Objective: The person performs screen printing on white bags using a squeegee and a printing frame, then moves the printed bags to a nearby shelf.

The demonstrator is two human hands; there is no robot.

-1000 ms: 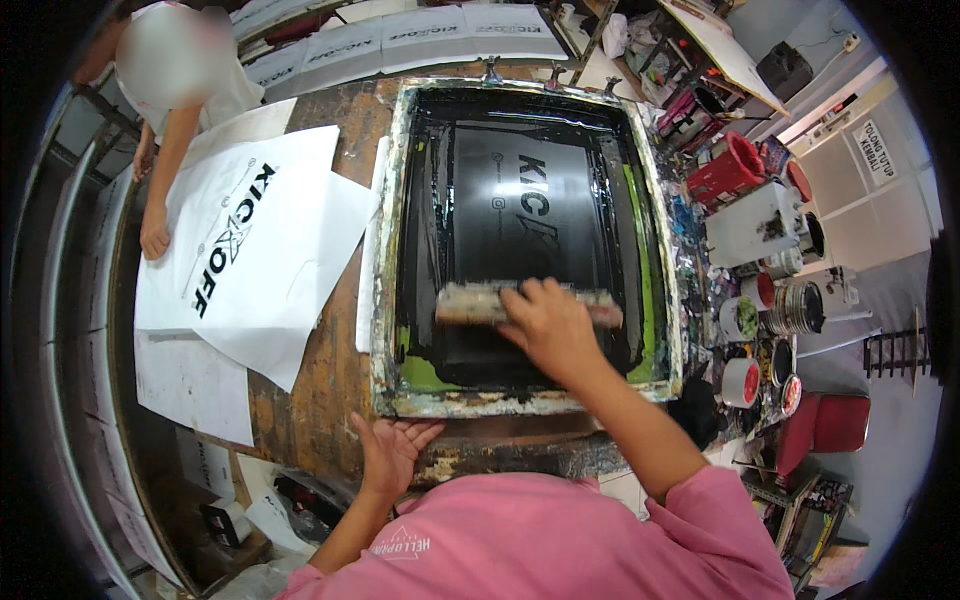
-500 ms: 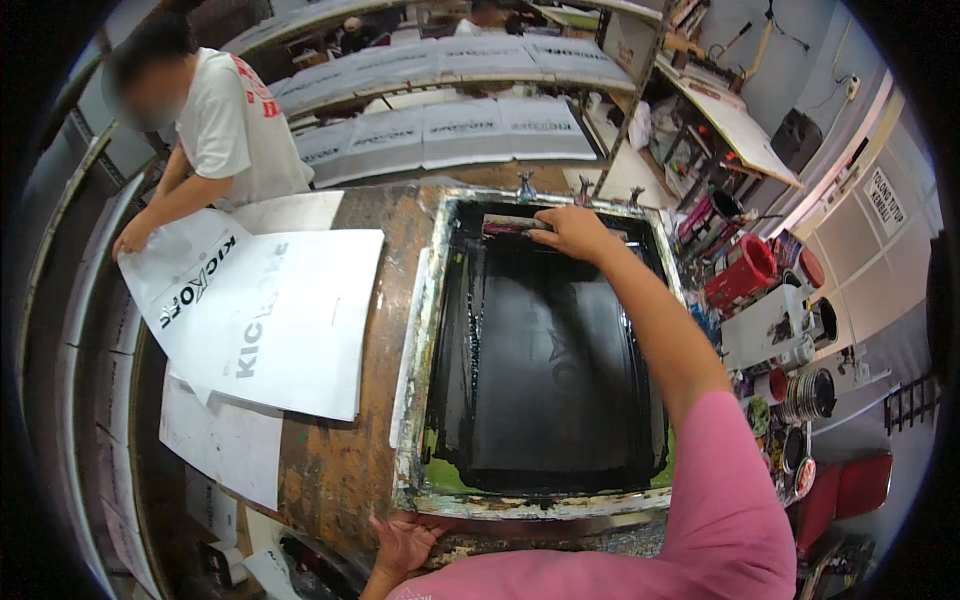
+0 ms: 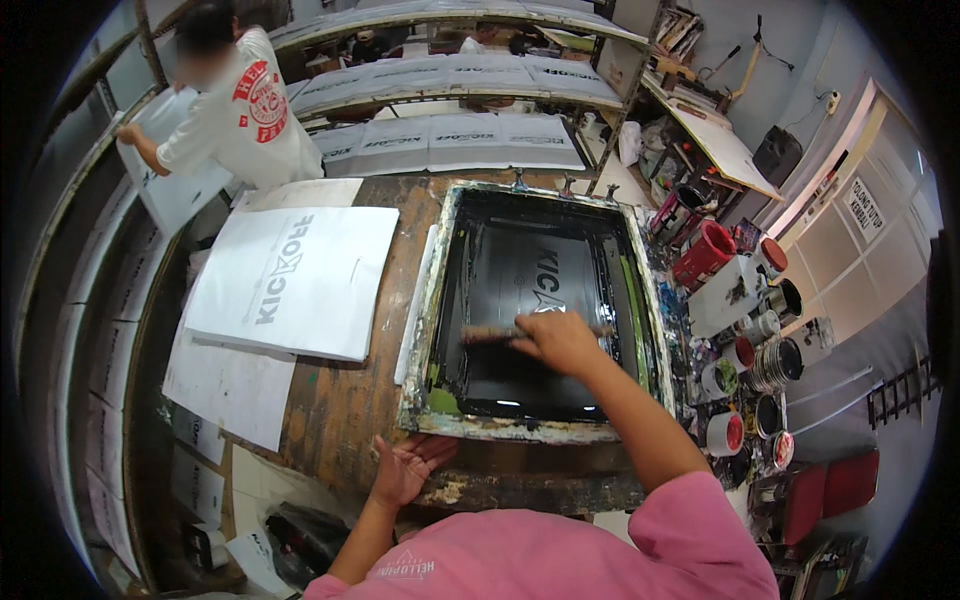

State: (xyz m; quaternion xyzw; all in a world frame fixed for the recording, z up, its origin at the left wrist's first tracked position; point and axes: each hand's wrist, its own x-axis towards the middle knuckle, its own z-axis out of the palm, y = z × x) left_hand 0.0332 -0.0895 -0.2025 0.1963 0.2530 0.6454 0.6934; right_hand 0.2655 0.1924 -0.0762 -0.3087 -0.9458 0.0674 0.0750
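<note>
Workshop racks of grey printed sheets ring a stained wooden counter (image 3: pixel 350 400), and on it lies your printing screen (image 3: pixel 540 310), a paint-crusted frame around black inked mesh. Your right hand (image 3: pixel 560 340) is closed in a firm grip on the squeegee (image 3: pixel 520 332), which lies crosswise on the mesh just past the middle, its blade touching the ink. Your left hand (image 3: pixel 405 470) rests open, palm up, at the frame's near left corner, holding nothing. Left of the screen sits a stack of white sheets (image 3: pixel 295 280) with dark lettering, touching more paper beneath. To the right, well apart from your hands, stand a red jug (image 3: pixel 705 252) and round ink tins (image 3: pixel 745 385) with red, green and black contents. Beyond the sheets, a person in a white shirt (image 3: pixel 250 110) handles another sheet at the rack.
</note>
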